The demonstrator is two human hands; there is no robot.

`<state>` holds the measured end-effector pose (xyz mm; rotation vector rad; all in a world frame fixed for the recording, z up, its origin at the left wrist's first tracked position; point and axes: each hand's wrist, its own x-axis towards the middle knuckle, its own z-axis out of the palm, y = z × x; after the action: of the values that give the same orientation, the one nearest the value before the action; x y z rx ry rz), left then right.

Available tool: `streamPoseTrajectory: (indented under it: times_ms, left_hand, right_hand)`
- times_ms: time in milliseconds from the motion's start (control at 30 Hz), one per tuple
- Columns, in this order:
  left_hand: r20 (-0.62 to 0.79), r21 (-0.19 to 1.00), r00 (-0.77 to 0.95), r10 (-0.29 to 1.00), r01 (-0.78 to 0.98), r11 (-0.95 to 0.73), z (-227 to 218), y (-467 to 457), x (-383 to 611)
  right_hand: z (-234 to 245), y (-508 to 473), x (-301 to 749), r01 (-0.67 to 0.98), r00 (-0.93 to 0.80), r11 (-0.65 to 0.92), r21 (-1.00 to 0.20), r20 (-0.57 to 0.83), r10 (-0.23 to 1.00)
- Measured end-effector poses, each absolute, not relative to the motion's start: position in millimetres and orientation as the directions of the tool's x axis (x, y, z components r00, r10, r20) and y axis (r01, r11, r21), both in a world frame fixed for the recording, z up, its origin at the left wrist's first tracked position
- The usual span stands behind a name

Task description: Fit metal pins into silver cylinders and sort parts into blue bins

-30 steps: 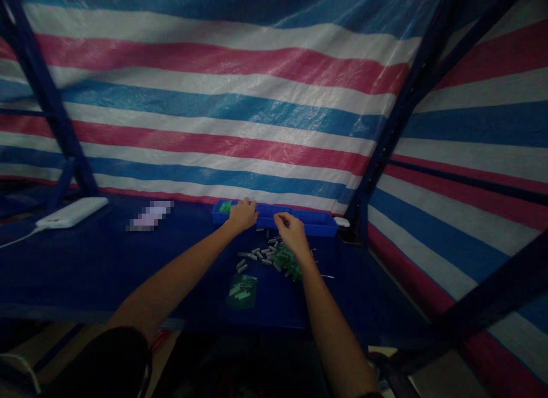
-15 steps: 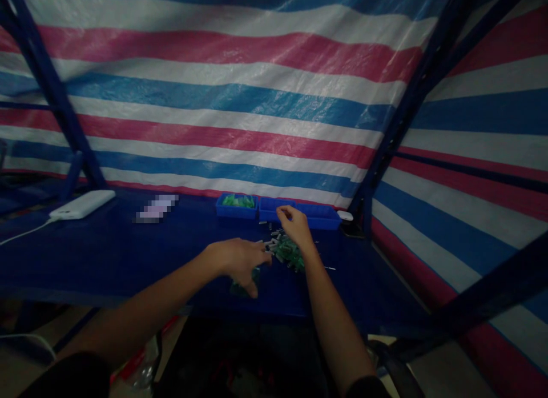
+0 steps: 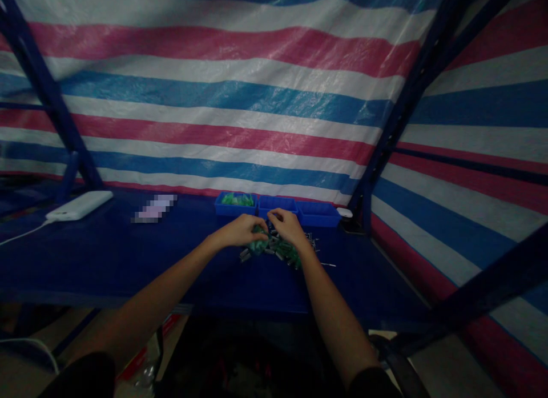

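My left hand [image 3: 244,229] is closed on the top of a small green see-through bag [image 3: 258,245], its fingers curled over it. The bag hangs at the left side of a loose pile of green and silvery small parts [image 3: 287,252]. Close beside it, my right hand [image 3: 287,225] is closed in a pinch, thumb against fingertips, at the front of the middle blue bin [image 3: 278,204]. Whatever is between those fingertips is too small and dark to make out. Part of the pile lies hidden behind my right wrist.
A blue bin [image 3: 218,208] of bright green pieces stands left of the middle bin, another blue bin [image 3: 319,214] to the right. A white power bank [image 3: 81,205] with a cable and a blurred-out item [image 3: 154,208] lie left. A thin stick [image 3: 329,265] lies right of the pile.
My left hand has moved up and away from the table's front edge, closing on the green bag and carrying it to the pile. My right hand has shifted slightly left, still pinched.
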<state>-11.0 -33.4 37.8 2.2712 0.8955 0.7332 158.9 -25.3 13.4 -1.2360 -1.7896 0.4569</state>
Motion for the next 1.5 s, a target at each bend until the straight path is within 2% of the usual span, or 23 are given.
streamPoseTrajectory:
  times_ms: [67,167,267,400,533,600,700,767,833,933,1000,1133,1267,1367,1500]
  left_hand:
    - [0.399,0.758,0.407,0.822,0.358,-0.545,40,-15,-11]
    - [0.380,0.878,0.212,0.901,0.223,-0.423,32,7,-11]
    - [0.379,0.896,0.218,0.899,0.157,-0.416,14,12,-10]
    - [0.461,0.830,0.320,0.828,0.175,-0.530,2,4,-10]
    - [0.503,0.803,0.252,0.827,0.218,-0.555,3,1,-10]
    - [0.445,0.856,0.147,0.883,0.221,-0.468,4,3,-12]
    - [0.185,0.970,0.065,0.981,0.146,-0.192,3,5,-14]
    - [0.018,0.996,0.130,0.991,0.079,-0.029,4,4,-14]
    - [-0.069,0.997,0.235,0.970,0.038,0.062,6,1,-13]
    - [-0.104,0.993,0.360,0.927,-0.017,0.118,8,-3,-11]
    - [-0.113,0.987,0.396,0.911,-0.061,0.149,8,-4,-11]
    - [-0.136,0.975,0.353,0.926,-0.117,0.188,10,-4,-14]
    - [-0.201,0.956,0.288,0.936,-0.151,0.251,11,-3,-14]
    - [-0.147,0.960,0.228,0.962,-0.201,0.194,8,-2,-12]
    - [0.130,0.987,0.116,0.985,-0.111,-0.117,3,-2,-9]
  right_hand:
    - [13,-25,155,0.426,-0.133,0.416,-0.803,0.400,0.907]
    - [8,-23,150,0.297,-0.155,0.356,-0.886,0.323,0.934]
    - [0,-20,147,0.332,-0.125,0.369,-0.868,0.347,0.930]
    - [-8,-15,144,0.390,-0.087,0.380,-0.839,0.377,0.922]
    - [-3,-15,148,0.350,0.008,0.376,-0.858,0.405,0.914]
    - [3,-17,151,0.308,0.136,0.377,-0.874,0.432,0.891]
    - [11,-21,155,0.253,0.266,0.372,-0.893,0.434,0.861]
    - [14,-25,155,0.261,0.268,0.360,-0.896,0.426,0.864]
    - [15,-28,152,0.283,0.230,0.343,-0.896,0.410,0.882]
    - [14,-33,146,0.337,0.135,0.357,-0.871,0.420,0.897]
    - [15,-36,142,0.416,0.084,0.419,-0.807,0.493,0.866]
    - [15,-41,138,0.555,0.035,0.494,-0.669,0.612,0.790]
    - [13,-41,136,0.549,-0.021,0.524,-0.651,0.617,0.787]
    - [11,-40,136,0.548,-0.069,0.537,-0.641,0.605,0.793]
    - [11,-38,137,0.639,-0.065,0.426,-0.640,0.508,0.859]
